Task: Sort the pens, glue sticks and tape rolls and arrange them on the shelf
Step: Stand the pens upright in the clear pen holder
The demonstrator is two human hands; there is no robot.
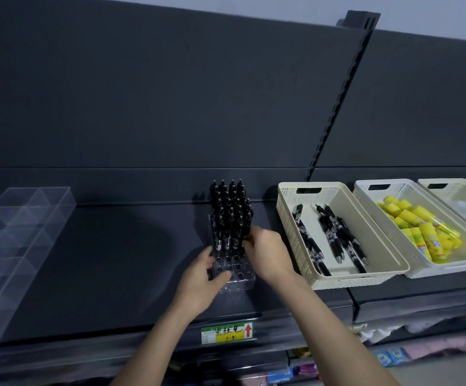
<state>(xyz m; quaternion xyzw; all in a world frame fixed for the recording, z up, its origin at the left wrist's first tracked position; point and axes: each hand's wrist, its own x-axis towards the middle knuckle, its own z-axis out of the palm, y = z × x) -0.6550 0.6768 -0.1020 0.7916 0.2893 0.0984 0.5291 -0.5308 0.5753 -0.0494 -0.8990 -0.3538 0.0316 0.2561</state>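
The stand [237, 274] is gripped by the left hand [198, 285]; a pen [245, 232] is pinched by the right hand [265, 253]. The stand's front holes must be filled next.

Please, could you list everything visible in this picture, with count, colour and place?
shelf: one, dark grey, across view
clear divided box: one, left on the shelf
pen stand: one, clear, shelf centre, front holes unfilled
standing pens: many, black, upright in the pen stand
beige basket: one, right of the pen stand
loose pens: several, black, lying in the beige basket
white basket: one, right of the beige basket
glue sticks: many, yellow, in the white basket
third basket: one, pale, right edge, contents unclear
price label: one, green-yellow, shelf front edge
left hand: one, holds the pen stand's front
right hand: one, fingers curled on the standing pens
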